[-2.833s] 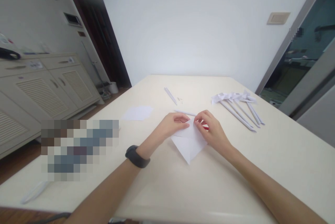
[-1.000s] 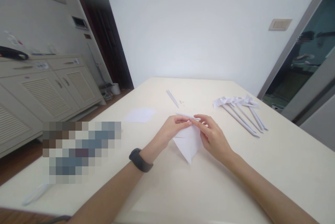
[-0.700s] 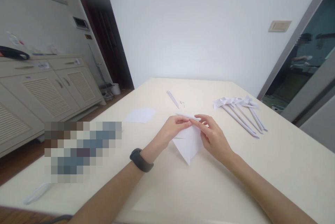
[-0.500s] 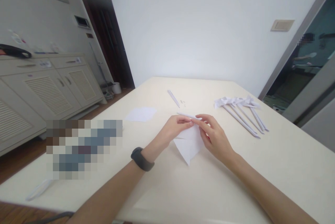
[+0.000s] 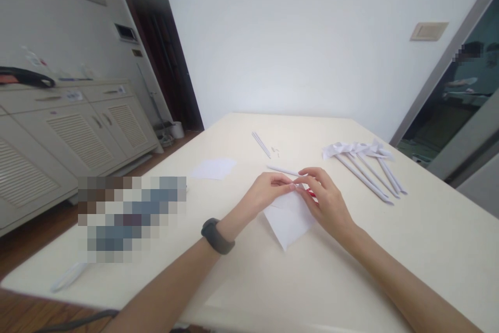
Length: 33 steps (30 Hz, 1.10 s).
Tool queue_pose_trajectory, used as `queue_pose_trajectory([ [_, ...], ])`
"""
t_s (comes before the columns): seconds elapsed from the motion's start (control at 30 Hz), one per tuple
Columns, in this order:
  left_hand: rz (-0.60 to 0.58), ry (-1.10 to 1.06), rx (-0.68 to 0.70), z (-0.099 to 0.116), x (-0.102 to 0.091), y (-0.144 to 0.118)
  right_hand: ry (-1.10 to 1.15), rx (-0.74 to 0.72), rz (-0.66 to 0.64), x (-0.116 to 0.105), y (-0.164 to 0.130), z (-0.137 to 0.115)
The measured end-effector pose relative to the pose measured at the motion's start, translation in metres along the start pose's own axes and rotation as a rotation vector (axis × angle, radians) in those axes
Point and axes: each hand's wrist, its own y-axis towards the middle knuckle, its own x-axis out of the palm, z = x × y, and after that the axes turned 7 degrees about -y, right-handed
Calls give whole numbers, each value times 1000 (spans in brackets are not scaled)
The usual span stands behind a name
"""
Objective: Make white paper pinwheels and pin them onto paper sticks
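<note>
Left hand: the left hand [image 5: 268, 194] rests on the table, fingers curled in, thumb and forefinger pinched on the top edge of the folded paper [image 5: 289, 218].
Right hand: the right hand [image 5: 326, 202] lies just beside the left, fingertips meeting it, fingers bent and closed on the same top edge of the paper.
Folded paper: a white sheet folded to a triangle, lying flat directly under and between both hands, its point aimed back toward the person's body, nearer than the wrists.
Red thing: a small red bit [image 5: 312, 194] shows under the right hand's fingers; what it is cannot be told.
Wristband: a dark wristband [image 5: 217, 236] sits on the left wrist.
Thin stick: a white stick [image 5: 283, 170] lies just beyond the fingertips, apart from them.
Farther sticks: a pair of thin white sticks [image 5: 261, 144] lies well beyond the left hand.
Loose sheet: a flat white sheet [image 5: 214, 168] lies to the left of the left hand, apart from it.
Pinwheels: a row of white paper pinwheels [image 5: 364, 164] on long handles lies to the right of and beyond the right hand, well apart.
Table: the pale table [image 5: 429, 239] bears all of this.
</note>
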Motion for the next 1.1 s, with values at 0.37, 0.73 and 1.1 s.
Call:
queue_pose_trajectory([
  [0.37,-27,31,23,-7,1,2,3,18,5,-2,0,-1],
  [0.73,-13,156,83,-10,1,3,8,93,-45,-2,0,0],
  [1.1,-15,188,86,-12,0,3,-2,99,-110,-5,2,1],
])
